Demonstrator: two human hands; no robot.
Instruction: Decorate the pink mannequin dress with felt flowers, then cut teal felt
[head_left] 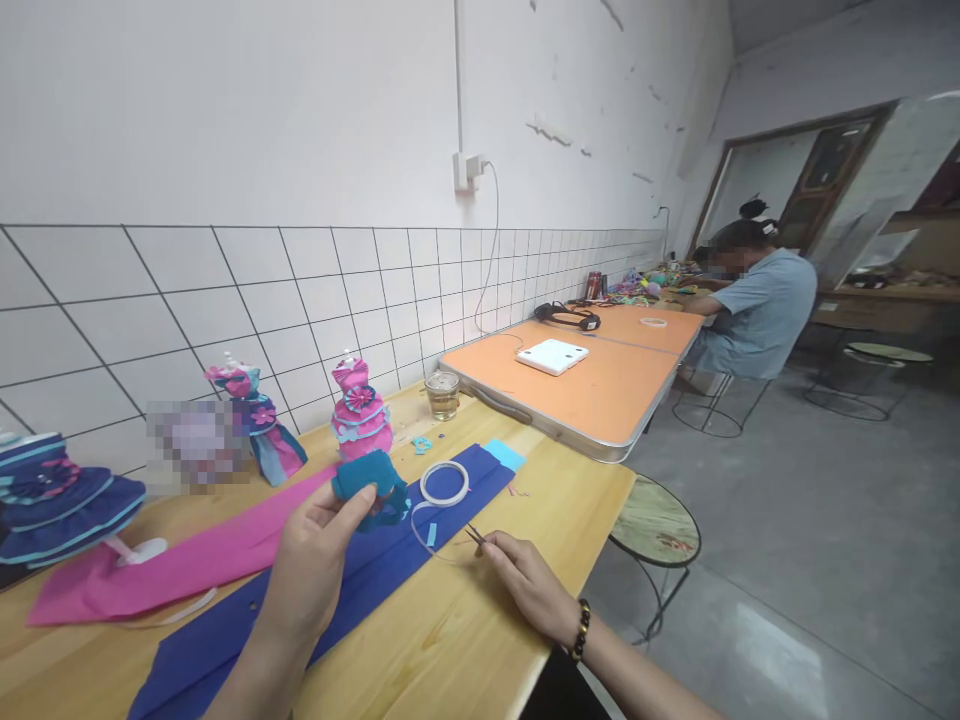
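Observation:
My left hand [322, 530] is closed on a teal piece of cloth [367, 478], pinching it between thumb and fingers above the blue cloth. The part of the piece inside my fingers is hidden. Low over the bare wood at the right, my right hand [517, 578] grips a dark tool with two fine points, tweezers by the look [475, 536]. Between my hands a white roll of tape [444, 484] lies on the long blue cloth [375, 565], with a loose strip curling toward the tweezers. A small light-blue scrap [431, 535] rests beside the strip.
Along the wall stand a pink doll dress [361, 420], a pink-and-blue dress [262, 430] and a navy dress [64, 505]. Pink cloth [165, 565] lies at left. A glass [442, 395] stands near the orange table [600, 390]. A person [765, 300] sits farther back; a stool [656, 520] is at right.

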